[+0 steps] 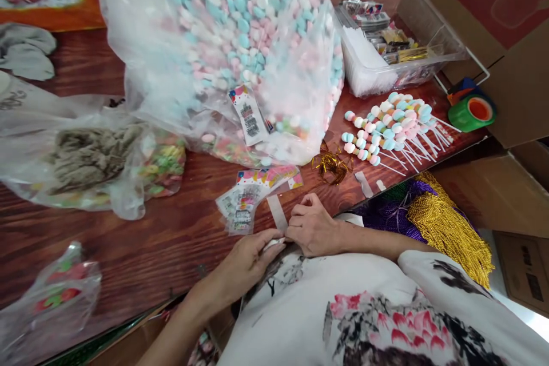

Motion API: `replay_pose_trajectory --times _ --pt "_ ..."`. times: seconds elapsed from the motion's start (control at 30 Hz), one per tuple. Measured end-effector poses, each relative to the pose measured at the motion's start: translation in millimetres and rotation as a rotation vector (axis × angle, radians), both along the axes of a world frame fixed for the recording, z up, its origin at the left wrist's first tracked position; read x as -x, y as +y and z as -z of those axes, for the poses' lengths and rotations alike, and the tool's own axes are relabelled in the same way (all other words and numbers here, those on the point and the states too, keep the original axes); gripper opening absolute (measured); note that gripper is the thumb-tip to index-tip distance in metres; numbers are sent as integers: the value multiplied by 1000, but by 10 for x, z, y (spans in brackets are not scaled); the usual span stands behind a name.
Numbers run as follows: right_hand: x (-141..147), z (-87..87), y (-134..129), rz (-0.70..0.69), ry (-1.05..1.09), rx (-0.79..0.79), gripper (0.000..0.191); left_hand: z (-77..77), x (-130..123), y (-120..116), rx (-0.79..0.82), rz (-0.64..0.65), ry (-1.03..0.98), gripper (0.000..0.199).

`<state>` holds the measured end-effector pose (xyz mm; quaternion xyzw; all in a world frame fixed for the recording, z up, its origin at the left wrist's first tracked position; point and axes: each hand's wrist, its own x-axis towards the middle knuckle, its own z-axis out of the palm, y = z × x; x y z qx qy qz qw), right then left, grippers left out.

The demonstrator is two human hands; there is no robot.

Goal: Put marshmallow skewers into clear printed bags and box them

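My left hand [251, 260] is at the table's near edge, thumb and fingers pinched on a small white thing that I cannot make out. Right beside it, my right hand [311, 227] has its fingers curled and nearly touches the left fingertips; what it grips is hidden. A pale strip [278, 214] lies just beyond the hands. Fanned printed clear packets [244, 203] rest a little farther to the left. Candy skewers on white sticks [397, 123] are piled at the right, near a tangle of gold ties [331, 166].
A large bag of pastel candies [240, 40] fills the back middle. Behind the skewers stands a clear plastic bin [412, 71]. Green tape [469, 113] sits at the right edge. Bags [124, 183] lie at left, and gold tassels [450, 229] hang beside the table.
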<state>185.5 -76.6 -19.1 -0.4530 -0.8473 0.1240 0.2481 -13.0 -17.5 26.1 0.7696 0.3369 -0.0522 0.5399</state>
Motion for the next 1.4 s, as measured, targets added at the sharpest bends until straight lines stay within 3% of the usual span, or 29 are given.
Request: replay_pose_trajectory --times 0.07,0.13,0.27,0.37,0.47,0.63,0.77,0.93,1.03,1.13,1.23,1.3,1.4 --pt "45 18 -23 43 -3 106 10 20 -5 -109 -424 35 47 27" --pt "58 8 -53 83 31 163 15 67 -5 -215 -703 78 69 29" --pt "-138 -113 -81 176 112 91 16 168 28 -303 -876 62 29 27" --pt "-449 -208 -40 358 65 -9 12 203 65 -274 -785 -66 -34 27" --pt "-687 -214 27 510 -159 7 14 207 60 -238 -593 -225 -166 27" --pt "-689 -99 112 564 -324 85 12 209 -14 -231 -275 -538 -322 24" --pt "-641 -118 162 538 -201 63 14 210 -4 -221 8 -781 -327 25" --pt "-700 -215 245 394 191 49 17 176 -23 -130 208 -1007 -297 31" --pt "-703 -211 287 387 362 117 16 147 -109 -74 263 -1056 -290 33" --pt "-690 -171 306 485 594 232 12 135 -183 -44 269 -1047 -300 33" --pt "-705 -147 309 559 658 334 27 157 -191 -27 328 -1056 -317 34" --pt "-717 -177 300 551 645 375 32 176 -175 -13 356 -1057 -323 34" --pt "-663 -309 285 478 758 358 20 183 -179 15 326 -1016 -324 31"
